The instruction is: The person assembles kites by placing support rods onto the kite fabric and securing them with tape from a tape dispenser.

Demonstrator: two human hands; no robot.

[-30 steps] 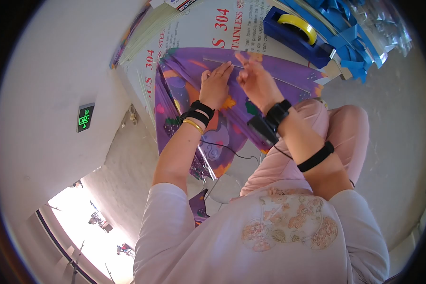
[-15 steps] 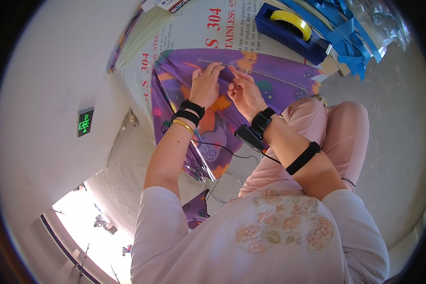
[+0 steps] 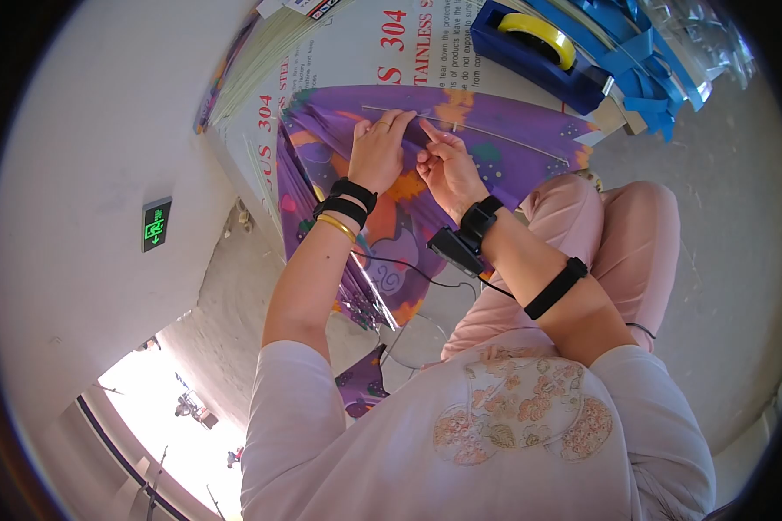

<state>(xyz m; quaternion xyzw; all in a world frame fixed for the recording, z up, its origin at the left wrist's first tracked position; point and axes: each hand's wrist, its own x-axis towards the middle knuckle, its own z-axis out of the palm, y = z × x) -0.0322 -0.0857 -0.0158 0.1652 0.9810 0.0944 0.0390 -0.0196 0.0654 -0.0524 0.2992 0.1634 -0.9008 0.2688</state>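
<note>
the purple patterned cloth (image 3: pixel 517 165) lies on the person's side of the blue tape dispenser (image 3: pixel 534 66), a thin rod (image 3: pixel 514 145) along it. left of the dispenser, the left hand (image 3: pixel 378 152) bends its fingers by the rod; the right hand (image 3: pixel 450 169), nearer the dispenser, points its index finger, others curled; whether either pinches anything, i cannot tell.
</note>
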